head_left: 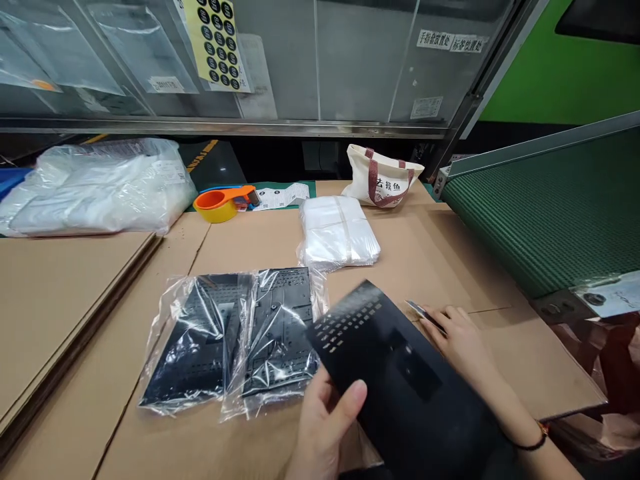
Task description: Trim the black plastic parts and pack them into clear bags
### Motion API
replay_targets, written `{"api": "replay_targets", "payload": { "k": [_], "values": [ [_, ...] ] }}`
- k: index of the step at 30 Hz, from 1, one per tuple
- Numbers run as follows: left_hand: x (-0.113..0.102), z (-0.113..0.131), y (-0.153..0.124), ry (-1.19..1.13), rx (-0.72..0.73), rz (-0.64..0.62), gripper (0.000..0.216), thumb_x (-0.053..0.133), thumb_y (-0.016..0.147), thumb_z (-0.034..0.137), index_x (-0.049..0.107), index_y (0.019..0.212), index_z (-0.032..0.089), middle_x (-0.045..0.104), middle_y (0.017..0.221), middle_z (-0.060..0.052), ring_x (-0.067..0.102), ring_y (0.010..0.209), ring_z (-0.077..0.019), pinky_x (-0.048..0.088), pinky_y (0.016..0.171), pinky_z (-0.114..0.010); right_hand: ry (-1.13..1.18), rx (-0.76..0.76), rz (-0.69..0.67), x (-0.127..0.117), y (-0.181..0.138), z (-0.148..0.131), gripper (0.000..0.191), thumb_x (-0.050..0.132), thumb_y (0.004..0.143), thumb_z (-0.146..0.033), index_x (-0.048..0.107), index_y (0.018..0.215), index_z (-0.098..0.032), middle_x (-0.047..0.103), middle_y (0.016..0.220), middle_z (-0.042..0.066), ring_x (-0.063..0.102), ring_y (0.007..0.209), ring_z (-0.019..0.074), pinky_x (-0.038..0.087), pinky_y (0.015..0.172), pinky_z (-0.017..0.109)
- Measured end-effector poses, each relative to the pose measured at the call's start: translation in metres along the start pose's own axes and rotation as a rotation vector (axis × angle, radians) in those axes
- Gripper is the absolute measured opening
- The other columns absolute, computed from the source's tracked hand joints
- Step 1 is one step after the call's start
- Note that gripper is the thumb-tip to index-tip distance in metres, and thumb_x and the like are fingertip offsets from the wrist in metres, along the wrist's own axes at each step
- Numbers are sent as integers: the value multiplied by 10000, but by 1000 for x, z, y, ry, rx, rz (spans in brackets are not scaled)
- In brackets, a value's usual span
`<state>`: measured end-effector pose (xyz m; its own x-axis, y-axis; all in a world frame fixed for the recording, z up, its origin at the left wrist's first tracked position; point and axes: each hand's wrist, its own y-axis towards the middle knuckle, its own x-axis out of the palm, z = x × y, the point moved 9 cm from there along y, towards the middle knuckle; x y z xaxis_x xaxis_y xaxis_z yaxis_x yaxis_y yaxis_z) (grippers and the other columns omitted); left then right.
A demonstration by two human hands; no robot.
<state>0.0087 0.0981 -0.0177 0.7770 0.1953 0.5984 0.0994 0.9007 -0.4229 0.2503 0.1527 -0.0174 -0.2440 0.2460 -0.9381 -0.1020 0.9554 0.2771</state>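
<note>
My left hand [325, 427] grips the near edge of a flat black panel [400, 380] with rows of small slots, thumb on top, tilted above the cardboard. My right hand [463, 343] lies behind the panel's right edge, fingers closed around a thin dark flat piece [423, 313] that points away to the left. Two similar black panels in clear plastic bags [235, 337] lie side by side on the cardboard just left of the held panel.
A stack of clear empty bags [337, 233] lies beyond. An orange-yellow tape dispenser [225, 202], a big bundle of plastic [95, 190] and a canvas tote [383, 177] sit at the back. A green conveyor belt [550, 213] rises on the right. Cardboard sheets [65, 293] are stacked left.
</note>
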Motion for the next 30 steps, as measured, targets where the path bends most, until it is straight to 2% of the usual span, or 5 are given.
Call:
{"api": "replay_targets", "payload": {
  "k": [3, 6, 12, 19, 30],
  "values": [
    [1, 39, 13, 95, 117, 28, 508, 822, 648, 381, 679, 1092, 178, 722, 1062, -99, 624, 1097, -299, 475, 985, -422, 247, 59, 3, 1, 14, 1, 396, 453, 928, -483, 720, 1017, -205, 687, 914, 114, 608, 897, 281, 504, 792, 434],
    [4, 63, 32, 149, 204, 24, 543, 842, 611, 373, 678, 1093, 186, 721, 1068, -85, 611, 1128, -283, 442, 1028, -412, 835, 196, -34, 5, 33, -8, 516, 448, 881, -632, 741, 916, -209, 722, 967, 117, 641, 949, 291, 494, 877, 480],
    [-2, 49, 73, 251, 214, -80, 578, 813, 645, 405, 654, 1137, 147, 725, 1050, -119, 617, 1118, -311, 408, 1053, -467, 1769, 575, -139, 45, 61, -51, 394, 787, 665, -524, 745, 886, -201, 767, 879, 74, 713, 865, 268, 557, 839, 407],
    [-40, 64, 72, 334, 472, 112, 959, 775, 715, 387, 211, 1485, 292, 555, 1364, -101, 521, 1254, -264, 415, 1055, -378, 1878, 657, -79, 71, 65, -43, 377, 802, 627, -524, 749, 834, -213, 772, 890, 59, 714, 919, 290, 529, 925, 438],
    [-39, 58, 50, 472, 535, 165, 680, 755, 731, 364, 486, 1350, 275, 421, 1490, -57, 284, 1416, -282, 266, 1164, -395, 1859, 673, -211, 76, 52, -30, 466, 717, 614, -679, 748, 795, -251, 771, 886, 79, 652, 1067, 357, 419, 1022, 560]
  ]
}}
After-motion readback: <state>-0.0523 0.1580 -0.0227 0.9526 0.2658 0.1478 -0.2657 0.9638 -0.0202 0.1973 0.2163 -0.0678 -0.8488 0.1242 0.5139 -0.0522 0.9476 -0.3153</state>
